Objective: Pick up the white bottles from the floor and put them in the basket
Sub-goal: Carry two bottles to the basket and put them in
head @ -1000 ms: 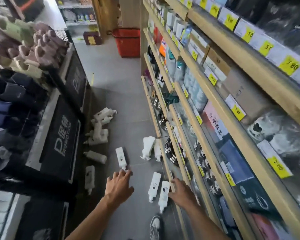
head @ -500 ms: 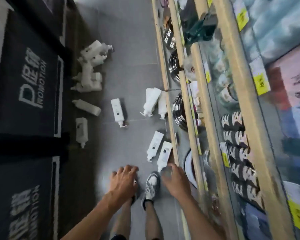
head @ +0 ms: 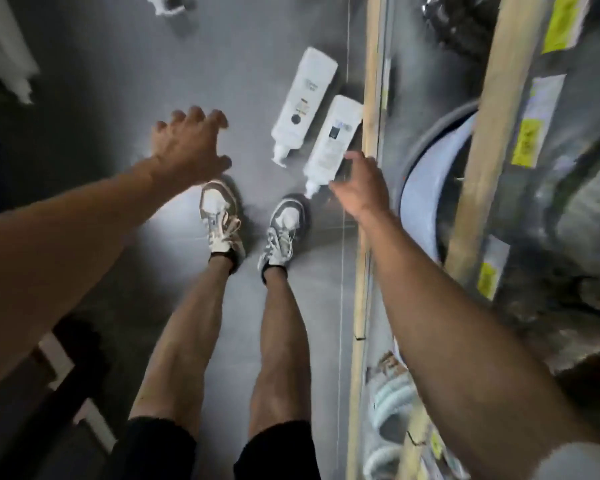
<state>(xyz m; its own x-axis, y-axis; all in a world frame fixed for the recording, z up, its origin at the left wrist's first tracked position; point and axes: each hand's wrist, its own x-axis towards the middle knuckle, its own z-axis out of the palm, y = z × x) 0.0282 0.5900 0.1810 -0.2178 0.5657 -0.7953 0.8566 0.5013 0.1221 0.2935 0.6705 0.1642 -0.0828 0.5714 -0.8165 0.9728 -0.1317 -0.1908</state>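
floor [head: 101, 98] grey | shelves [head: 492, 133] wooden | 2 sneakers [head: 219, 216]

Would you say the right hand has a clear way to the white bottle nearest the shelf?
Probably yes: the right hand is right beside that bottle, fingers open, nothing between them; the wooden shelf edge runs alongside without covering it.

Dim aisle, flat grey light. One bright patch of glare on the floor [head: 167, 220] beside the shoes [head: 219, 209], and soft dark shadows hug both of them. Lower left corner falls to near black. The two bottles [head: 303, 105] are the sharpest things, though their labels are unreadable. Shelf [head: 492, 133] at right smears with motion blur, yellow tags [head: 527, 143] illegible. Left hand [head: 187, 147] soft at the fingertips. Wide-angle stretch: forearms balloon toward the edges, shelf rails lean.
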